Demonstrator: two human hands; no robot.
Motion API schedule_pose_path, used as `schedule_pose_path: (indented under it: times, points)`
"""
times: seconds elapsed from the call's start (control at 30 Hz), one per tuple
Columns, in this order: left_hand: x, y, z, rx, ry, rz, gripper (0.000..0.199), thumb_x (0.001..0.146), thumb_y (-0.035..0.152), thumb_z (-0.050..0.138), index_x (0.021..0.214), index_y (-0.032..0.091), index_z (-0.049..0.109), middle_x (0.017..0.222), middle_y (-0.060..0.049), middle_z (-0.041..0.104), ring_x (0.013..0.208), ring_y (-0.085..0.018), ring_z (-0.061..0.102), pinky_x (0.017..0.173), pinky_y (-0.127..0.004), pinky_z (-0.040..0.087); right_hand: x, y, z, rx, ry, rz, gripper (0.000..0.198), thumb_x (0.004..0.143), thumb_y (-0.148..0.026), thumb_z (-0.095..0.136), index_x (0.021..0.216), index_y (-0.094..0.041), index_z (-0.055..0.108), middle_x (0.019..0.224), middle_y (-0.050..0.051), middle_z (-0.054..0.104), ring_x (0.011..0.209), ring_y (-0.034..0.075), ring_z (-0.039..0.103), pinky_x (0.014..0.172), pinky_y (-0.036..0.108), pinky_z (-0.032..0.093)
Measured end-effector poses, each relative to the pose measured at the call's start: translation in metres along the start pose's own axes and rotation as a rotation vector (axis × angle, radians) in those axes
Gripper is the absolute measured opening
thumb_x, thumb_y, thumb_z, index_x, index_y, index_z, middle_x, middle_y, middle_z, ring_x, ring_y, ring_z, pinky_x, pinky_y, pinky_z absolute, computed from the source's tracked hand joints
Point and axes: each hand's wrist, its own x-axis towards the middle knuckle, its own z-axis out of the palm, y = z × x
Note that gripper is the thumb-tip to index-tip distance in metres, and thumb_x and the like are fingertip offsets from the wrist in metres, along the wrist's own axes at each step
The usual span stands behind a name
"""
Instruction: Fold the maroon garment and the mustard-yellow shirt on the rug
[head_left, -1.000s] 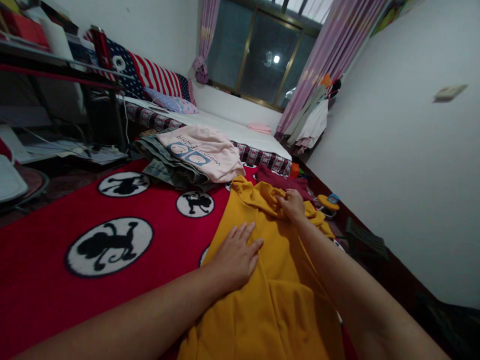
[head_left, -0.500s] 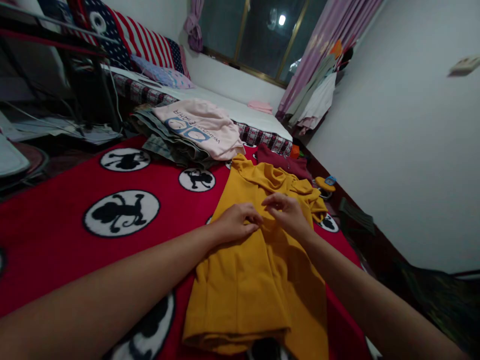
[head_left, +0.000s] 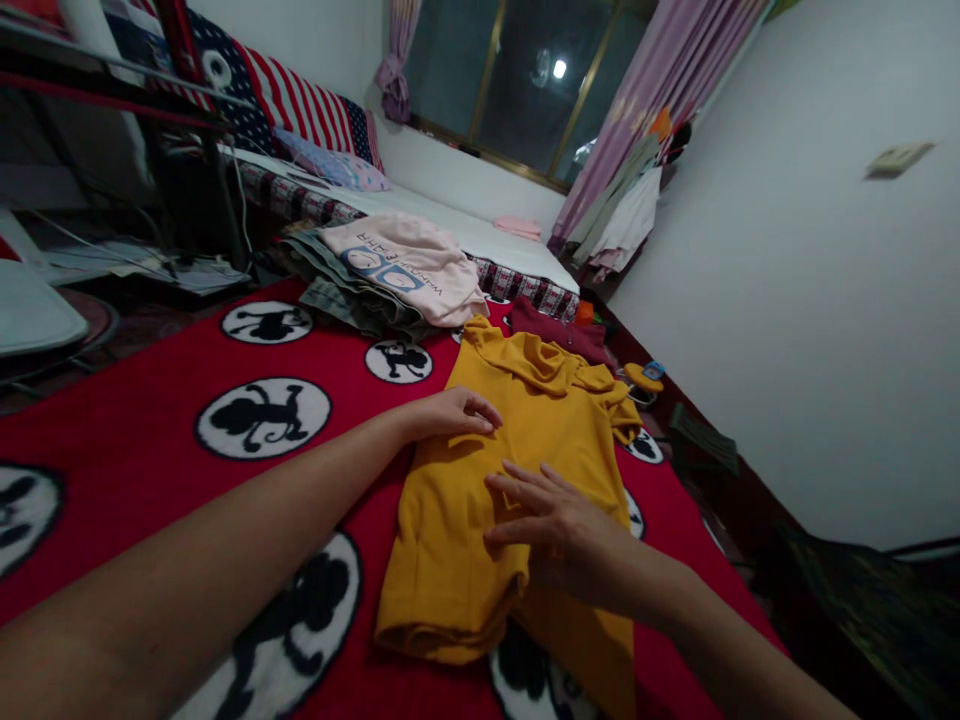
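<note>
A mustard-yellow garment (head_left: 480, 540) with a gathered collar and short sleeves lies spread lengthwise on the red blanket (head_left: 142, 400). Its left side is folded inward, and the lower right part hangs out longer than the folded layer. My left hand (head_left: 454, 412) rests at the garment's left edge, fingers loosely bent and apart, gripping nothing visible. Over the lower middle of the cloth is my right hand (head_left: 555, 520), its fingers spread and open. I cannot tell how firmly either hand touches the fabric.
Beyond the garment sit a stack of folded clothes with a pale pink shirt (head_left: 412, 265) on top and a dark red garment (head_left: 559, 330). A white-topped bed (head_left: 465, 225) stands under the window. A white wall (head_left: 810, 330) rises on the right; a stool (head_left: 37, 310) stands left.
My right hand has moved down toward the garment's lower part and spread its fingers. My left hand has shifted slightly up and left. The lower folded edge has changed shape.
</note>
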Motion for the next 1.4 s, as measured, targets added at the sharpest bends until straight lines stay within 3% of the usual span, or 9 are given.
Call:
schedule_pose_path:
  times: [0.2, 0.33, 0.47, 0.57, 0.73, 0.9, 1.1, 1.27, 1.4]
  points:
    - [0.001, -0.005, -0.002, -0.126, 0.006, -0.007, 0.034, 0.064, 0.027, 0.08, 0.093, 0.011, 0.071, 0.09, -0.007, 0.073, 0.082, -0.014, 0.065, 0.08, -0.026, 0.047, 0.004, -0.024, -0.004, -0.054, 0.052, -0.083, 0.065, 0.074, -0.047, 0.075, 0.133, -0.032, 0.054, 0.146, 0.009, 0.046, 0.128, 0.029, 0.048, 0.111, 0.055, 0.028]
    - [0.002, -0.007, -0.003, -0.141, 0.007, 0.009, 0.031, 0.064, 0.024, 0.081, 0.09, 0.011, 0.071, 0.086, -0.006, 0.072, 0.077, -0.013, 0.065, 0.077, -0.025, 0.048, 0.012, -0.049, 0.012, -0.179, 0.077, -0.107, 0.034, 0.082, -0.032, 0.067, 0.115, -0.024, 0.063, 0.139, 0.009, 0.053, 0.118, 0.026, 0.054, 0.095, 0.04, 0.045]
    - [0.003, -0.008, -0.002, -0.151, -0.003, 0.02, 0.034, 0.063, 0.025, 0.083, 0.09, 0.01, 0.072, 0.086, -0.006, 0.072, 0.077, -0.013, 0.065, 0.077, -0.024, 0.049, 0.018, -0.061, 0.02, -0.094, 0.066, 0.011, 0.01, 0.088, -0.021, 0.057, 0.091, -0.017, 0.065, 0.105, 0.009, 0.069, 0.088, 0.019, 0.065, 0.075, 0.029, 0.049]
    - [0.0, -0.004, -0.005, -0.205, -0.02, -0.006, 0.043, 0.06, 0.032, 0.086, 0.094, 0.01, 0.071, 0.089, -0.009, 0.073, 0.08, -0.014, 0.067, 0.076, -0.025, 0.05, 0.019, -0.062, 0.015, 0.138, 0.257, 0.133, 0.013, 0.091, -0.024, 0.053, 0.094, -0.017, 0.064, 0.087, 0.006, 0.071, 0.075, 0.017, 0.067, 0.067, 0.025, 0.049]
    - [-0.013, 0.021, -0.02, -0.181, -0.059, 0.007, 0.057, 0.062, 0.043, 0.085, 0.106, 0.012, 0.068, 0.11, -0.014, 0.07, 0.09, -0.02, 0.069, 0.081, -0.031, 0.052, 0.019, -0.068, 0.011, 0.58, 0.656, 0.062, 0.017, 0.095, -0.035, 0.052, 0.1, -0.021, 0.06, 0.107, 0.006, 0.071, 0.096, 0.015, 0.068, 0.079, 0.023, 0.05]
    - [-0.015, 0.041, -0.024, 0.07, 0.016, 0.073, 0.041, 0.078, 0.037, 0.071, 0.109, 0.01, 0.068, 0.11, -0.014, 0.07, 0.094, -0.022, 0.068, 0.083, -0.032, 0.052, 0.026, -0.07, 0.044, 0.542, 0.501, 0.029, 0.016, 0.092, -0.031, 0.051, 0.096, -0.019, 0.061, 0.096, 0.007, 0.073, 0.087, 0.016, 0.07, 0.072, 0.022, 0.05]
    - [0.001, 0.014, 0.007, 0.691, 0.322, 0.176, 0.041, 0.081, 0.016, 0.057, 0.121, 0.01, 0.064, 0.116, -0.014, 0.065, 0.108, -0.026, 0.061, 0.096, -0.036, 0.048, 0.02, -0.058, 0.058, 0.518, 0.296, -0.116, 0.031, 0.085, -0.049, 0.058, 0.091, -0.019, 0.063, 0.088, 0.005, 0.072, 0.075, 0.015, 0.068, 0.062, 0.021, 0.047]
    - [-0.003, -0.006, 0.027, 0.973, 0.482, 0.187, 0.053, 0.085, 0.024, 0.057, 0.137, 0.012, 0.05, 0.144, -0.018, 0.042, 0.135, -0.029, 0.039, 0.114, -0.04, 0.031, -0.005, -0.012, 0.035, 0.078, 0.633, 0.263, 0.022, 0.092, -0.036, 0.05, 0.101, -0.02, 0.063, 0.105, 0.01, 0.067, 0.096, 0.022, 0.063, 0.084, 0.033, 0.05]
    - [-0.007, -0.004, 0.033, 1.051, 0.529, 0.067, 0.056, 0.093, 0.042, 0.049, 0.141, 0.013, 0.046, 0.152, -0.02, 0.032, 0.143, -0.034, 0.027, 0.116, -0.049, 0.024, -0.028, 0.043, 0.041, -0.263, 0.66, 0.696, 0.059, 0.086, -0.05, 0.054, 0.134, -0.016, 0.048, 0.13, 0.02, 0.052, 0.118, 0.038, 0.053, 0.083, 0.049, 0.052]
